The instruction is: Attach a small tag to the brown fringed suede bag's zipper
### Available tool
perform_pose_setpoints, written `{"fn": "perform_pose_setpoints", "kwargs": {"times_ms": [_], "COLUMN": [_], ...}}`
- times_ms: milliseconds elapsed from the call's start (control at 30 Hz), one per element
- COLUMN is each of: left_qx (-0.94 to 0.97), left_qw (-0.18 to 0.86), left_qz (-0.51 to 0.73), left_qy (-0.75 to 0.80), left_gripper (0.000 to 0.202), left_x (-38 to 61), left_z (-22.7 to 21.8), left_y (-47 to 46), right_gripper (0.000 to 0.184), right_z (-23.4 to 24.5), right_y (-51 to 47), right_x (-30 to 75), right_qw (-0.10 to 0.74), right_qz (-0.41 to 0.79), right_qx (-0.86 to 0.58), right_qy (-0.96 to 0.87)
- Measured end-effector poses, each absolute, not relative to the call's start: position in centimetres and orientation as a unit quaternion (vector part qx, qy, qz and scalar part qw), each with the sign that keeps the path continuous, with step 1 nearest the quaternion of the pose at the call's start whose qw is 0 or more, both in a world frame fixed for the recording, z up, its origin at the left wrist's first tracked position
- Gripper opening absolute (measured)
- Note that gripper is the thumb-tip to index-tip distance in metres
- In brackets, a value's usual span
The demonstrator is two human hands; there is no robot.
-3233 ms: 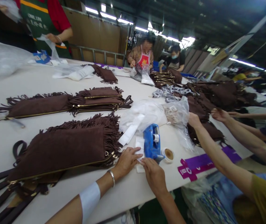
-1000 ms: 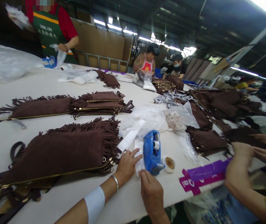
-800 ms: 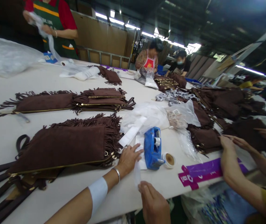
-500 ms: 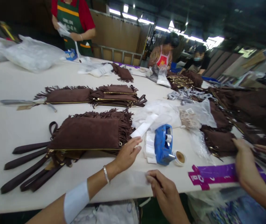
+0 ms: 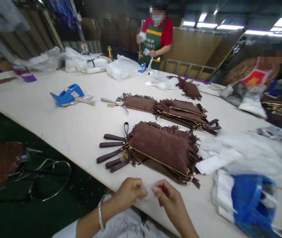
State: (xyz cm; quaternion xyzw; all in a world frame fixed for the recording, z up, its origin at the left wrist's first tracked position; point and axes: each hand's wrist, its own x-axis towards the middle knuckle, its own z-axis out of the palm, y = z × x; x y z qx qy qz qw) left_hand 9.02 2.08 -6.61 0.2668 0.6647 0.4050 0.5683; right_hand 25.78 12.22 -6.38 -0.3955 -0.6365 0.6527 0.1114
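Observation:
My left hand (image 5: pixel 128 193) and my right hand (image 5: pixel 168 198) are close together at the near edge of the white table (image 5: pixel 64 125). Both pinch a small, thin, pale piece (image 5: pixel 148 190) stretched between the fingertips; blur hides what it is. Just beyond my hands lies a stack of brown fringed suede bags (image 5: pixel 162 147) with gold zips and dark straps pointing left. A blue tape dispenser (image 5: pixel 251 201) sits on a pile of white sheets at the right, blurred.
More brown fringed bags (image 5: pixel 170 107) lie further back. A second blue dispenser (image 5: pixel 68 95) rests at the left. Clear plastic bags (image 5: pixel 122 67) pile up at the far side, where a person in a green apron (image 5: pixel 156 36) stands. A woven stool (image 5: pixel 1 163) is on the floor at left.
My view has swung left. My right hand pulled a thin pale piece away from the dispenser toward me, and my left hand left the sheets and joined it at the table edge.

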Motion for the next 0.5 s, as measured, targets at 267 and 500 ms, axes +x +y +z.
{"fn": "perform_pose_setpoints", "kwargs": {"times_ms": [267, 500], "left_qx": [0.198, 0.171], "left_qw": [0.627, 0.556], "left_qz": [0.517, 0.534], "left_qy": [0.548, 0.613], "left_gripper": [0.031, 0.026], "left_x": [3.7, 0.3], "left_z": [-5.9, -6.5], "left_y": [-1.3, -3.0], "right_gripper": [0.034, 0.042], "right_z": [-4.8, -7.2], "right_y": [11.5, 12.7], "right_x": [17.5, 12.6], "right_qw": [0.063, 0.141], "right_qz": [0.556, 0.562], "right_qx": [-0.306, -0.407], "right_qy": [-0.77, -0.707]}}
